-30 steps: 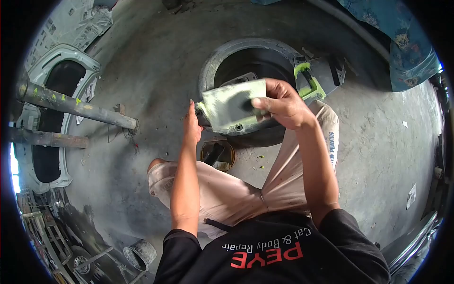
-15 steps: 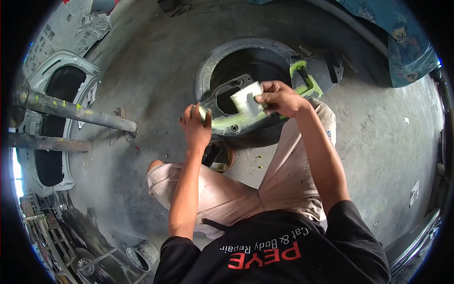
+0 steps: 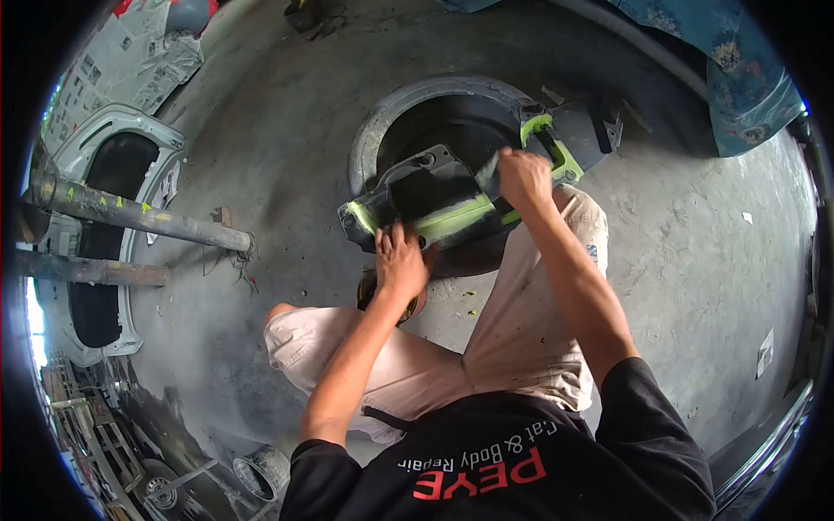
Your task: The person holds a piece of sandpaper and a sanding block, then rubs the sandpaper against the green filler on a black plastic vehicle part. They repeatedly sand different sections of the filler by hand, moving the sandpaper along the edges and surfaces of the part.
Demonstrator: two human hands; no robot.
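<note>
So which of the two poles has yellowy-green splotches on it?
The upper pole in the picture, the one reaching farther right. The lower pole shows no such splotches.

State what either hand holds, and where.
The right hand holds a sheet by its right side. The left hand touches the panel at its near edge; any grip is unclear.

Auto-body wkshp w/ tire (image 3: 365,143), car panel (image 3: 130,119)

Sheet (image 3: 489,177) in R hand (image 3: 526,181) blurred, tyre (image 3: 368,139) pt. hidden, cloth (image 3: 738,82) cut off @ top
</note>
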